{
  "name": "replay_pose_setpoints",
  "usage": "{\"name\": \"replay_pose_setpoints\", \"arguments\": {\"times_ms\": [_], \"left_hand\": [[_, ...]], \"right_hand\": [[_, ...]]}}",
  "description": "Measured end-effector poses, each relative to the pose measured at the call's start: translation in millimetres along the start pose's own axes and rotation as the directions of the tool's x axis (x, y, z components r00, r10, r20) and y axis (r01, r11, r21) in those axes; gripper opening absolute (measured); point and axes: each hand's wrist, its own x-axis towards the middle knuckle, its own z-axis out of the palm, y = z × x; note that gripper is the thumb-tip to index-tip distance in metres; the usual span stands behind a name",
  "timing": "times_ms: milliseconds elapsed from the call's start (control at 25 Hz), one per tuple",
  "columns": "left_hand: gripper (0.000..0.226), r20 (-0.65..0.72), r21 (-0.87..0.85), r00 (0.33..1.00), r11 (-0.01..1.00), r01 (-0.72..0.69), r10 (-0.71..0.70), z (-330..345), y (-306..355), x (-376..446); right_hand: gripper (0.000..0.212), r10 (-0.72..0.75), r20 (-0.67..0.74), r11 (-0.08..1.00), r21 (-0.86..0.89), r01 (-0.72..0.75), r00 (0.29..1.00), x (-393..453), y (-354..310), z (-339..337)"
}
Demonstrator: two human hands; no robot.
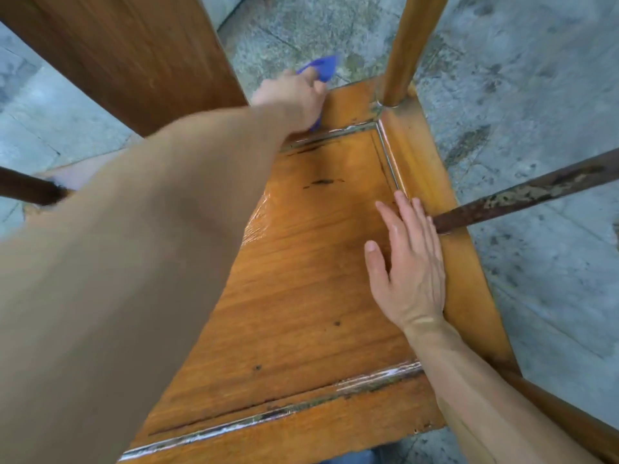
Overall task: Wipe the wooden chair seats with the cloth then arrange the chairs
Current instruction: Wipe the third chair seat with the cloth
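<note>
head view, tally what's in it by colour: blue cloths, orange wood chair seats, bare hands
Blue cleaning cloth, gripped by the left hand at the seat's far edge: 1
Orange-brown wooden chair seat: 1
Bare hands, the left plus the right hand resting flat on the seat: 2
Total: 4

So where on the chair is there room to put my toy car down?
The near half of the wooden seat is bare, between the left arm and right hand, down to the front edge. It is crowded at the far corner, where the left hand holds the blue cloth, and along the right rim by the dark rod.
</note>
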Motion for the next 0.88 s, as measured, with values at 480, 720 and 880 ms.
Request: {"name": "replay_pose_setpoints", "arguments": {"times_ms": [480,720,880], "left_hand": [[0.05,-0.169,0.035,0.954,0.969,-0.245,0.247,58.1,-47.0,-169.1],[0.054,-0.167,-0.129,0.882,0.897,0.423,-0.44,81.5,-200.9,-308.1],[0.062,-0.152,-0.14,0.82,0.833,0.535,-0.552,77.6,-229.8,-276.2]], "right_hand": [[0.059,0.021,0.039,0.991,-0.134,-0.016,0.999,3.7,-1.5,0.8],[0.065,-0.04,0.148,0.965,-0.251,0.077,0.988,17.2,-32.2,-2.2],[0.066,-0.142,0.256,0.939,-0.272,0.212,0.956,36.9,-44.3,9.9]]}}
